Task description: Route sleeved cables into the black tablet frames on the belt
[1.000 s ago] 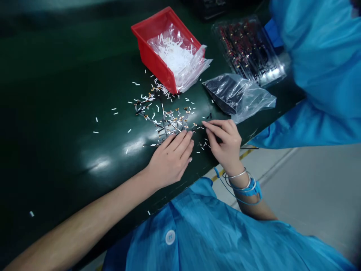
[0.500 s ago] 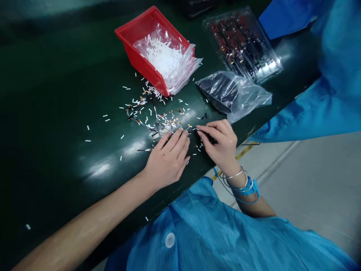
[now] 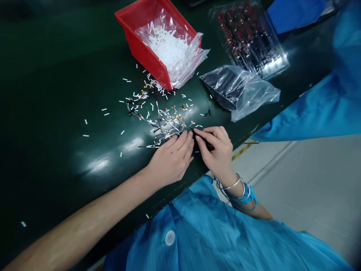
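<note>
My left hand (image 3: 173, 158) rests low over the table, fingers bent and close together; whatever lies under its fingertips is hidden. Close to its right, my right hand (image 3: 218, 148) pinches a small black piece (image 3: 193, 130) between thumb and forefinger, its far end almost at the left fingertips. Just beyond the left hand is a tangle of thin grey and black cables (image 3: 159, 122) with gold-coloured ends. Many short white strips (image 3: 121, 132) lie scattered around and among them.
Behind the cables stands a red bin (image 3: 149, 56) holding a plastic bag of white strips (image 3: 167, 47). A clear bag with dark contents (image 3: 225, 84) lies right of it. Farther back is a clear tray of cable parts (image 3: 251, 37). Another person's blue sleeve (image 3: 307, 109) reaches in at right.
My right hand has moved left, closer to my left hand, and a dark piece now shows at its fingertips. The left hand stays by the cables. The view has shifted slightly.
</note>
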